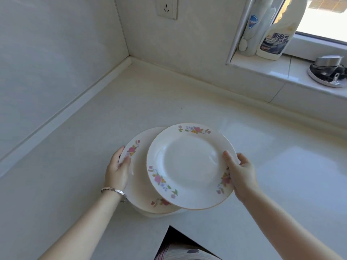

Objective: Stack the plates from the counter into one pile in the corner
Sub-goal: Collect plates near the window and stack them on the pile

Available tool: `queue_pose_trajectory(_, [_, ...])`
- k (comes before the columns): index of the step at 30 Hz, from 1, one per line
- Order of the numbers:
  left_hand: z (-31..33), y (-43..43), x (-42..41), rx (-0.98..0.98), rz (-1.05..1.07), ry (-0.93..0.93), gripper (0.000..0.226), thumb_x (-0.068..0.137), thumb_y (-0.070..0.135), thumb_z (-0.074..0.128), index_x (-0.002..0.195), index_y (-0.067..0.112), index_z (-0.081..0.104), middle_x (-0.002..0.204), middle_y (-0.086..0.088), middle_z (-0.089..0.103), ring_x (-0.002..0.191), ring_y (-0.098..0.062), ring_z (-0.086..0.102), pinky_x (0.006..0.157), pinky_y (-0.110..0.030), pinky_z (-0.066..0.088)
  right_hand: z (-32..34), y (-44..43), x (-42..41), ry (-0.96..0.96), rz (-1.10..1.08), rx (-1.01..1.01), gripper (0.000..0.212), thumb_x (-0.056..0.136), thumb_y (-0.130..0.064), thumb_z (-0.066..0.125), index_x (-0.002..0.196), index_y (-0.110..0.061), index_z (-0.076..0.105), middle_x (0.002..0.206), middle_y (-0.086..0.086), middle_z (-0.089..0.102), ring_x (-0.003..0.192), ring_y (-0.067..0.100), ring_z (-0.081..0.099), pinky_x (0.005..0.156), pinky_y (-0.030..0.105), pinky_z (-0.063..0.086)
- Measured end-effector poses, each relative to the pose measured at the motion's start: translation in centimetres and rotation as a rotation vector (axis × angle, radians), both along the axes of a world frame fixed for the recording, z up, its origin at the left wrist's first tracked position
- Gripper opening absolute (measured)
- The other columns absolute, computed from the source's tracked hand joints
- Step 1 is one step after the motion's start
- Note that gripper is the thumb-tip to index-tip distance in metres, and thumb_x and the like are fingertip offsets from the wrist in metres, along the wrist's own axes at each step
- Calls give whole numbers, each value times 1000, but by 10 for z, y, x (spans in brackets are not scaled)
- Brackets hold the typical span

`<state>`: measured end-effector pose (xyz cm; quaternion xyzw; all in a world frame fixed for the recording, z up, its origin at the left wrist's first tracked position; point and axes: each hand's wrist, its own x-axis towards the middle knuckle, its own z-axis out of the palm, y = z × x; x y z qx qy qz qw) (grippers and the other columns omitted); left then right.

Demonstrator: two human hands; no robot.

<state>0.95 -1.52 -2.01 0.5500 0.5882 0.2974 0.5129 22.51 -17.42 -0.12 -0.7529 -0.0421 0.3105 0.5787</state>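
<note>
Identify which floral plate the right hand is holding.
The upper plate, offset to the right; the right hand grips its right rim. The lower plate beneath is held by the left hand.

Daylight, bright, entering from the window (pixel 323 17) at 1–2 o'clock; pane blown out to white, no detail beyond it. Counter (pixel 281 175) at 3 o'clock carries broad pale sheen patches, soft-edged. Upper plate (pixel 189 162): faint highlights round its well; it throws a soft shadow onto the lower plate (pixel 139 184) toward 9 o'clock. Weak, diffuse shadow under the plates at 6 o'clock. Wall (pixel 56 62) at 10 o'clock evenly lit, cool grey cast. Focus soft throughout, fine detail smeared; bottle label (pixel 276 41) at 1 o'clock only partly legible. Wide-angle distortion: window frame (pixel 238 30) leans, straight edges bow toward the borders.
</note>
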Motion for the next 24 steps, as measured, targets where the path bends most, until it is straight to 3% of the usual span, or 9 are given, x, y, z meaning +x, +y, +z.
queue_pose_trajectory(6, [-6,2,-1,-31,21,-67,43,95,7,47,137,10,44,137,-7,52,113,-14,50,96,-24,35,-6,22,-20,-60,54,-29,22,90,-26,55,72,-15,51,72,10,57,62,23,53,56,31,45])
queue_pose_trajectory(12, [-15,7,-5,-49,42,-83,40,95,12,47,135,13,48,137,-5,53,126,-22,50,107,-33,38,-10,29,-32,-426,138,-299,31,92,-37,47,76,-10,48,82,3,51,82,29,54,72,37,42])
queue_pose_trajectory(16, [-12,7,-4,-67,73,-141,37,98,18,40,133,15,50,125,3,55,115,-15,51,103,-31,38,-15,35,-41,-456,166,-371,31,92,-36,46,93,-6,55,94,6,51,94,29,53,74,34,40])
queue_pose_trajectory(19, [-14,8,-4,-66,48,-147,38,99,23,36,134,16,49,126,6,52,119,-12,49,104,-28,36,-17,37,-46,-497,201,-408,33,91,-37,49,104,-8,57,108,7,53,99,27,55,79,34,44])
queue_pose_trajectory(21, [-16,10,-5,-92,34,-166,38,99,24,36,134,17,49,134,3,53,123,-16,49,108,-33,36,-19,38,-51,-441,214,-336,35,90,-33,52,116,-10,55,117,6,47,106,25,53,87,35,46])
queue_pose_trajectory(24, [-16,11,-6,-130,31,-191,37,98,25,36,132,19,50,136,-1,53,125,-20,50,112,-42,35,-23,42,-54,-379,283,-194,49,88,-19,54,134,-12,43,133,6,38,125,23,40,107,37,35])
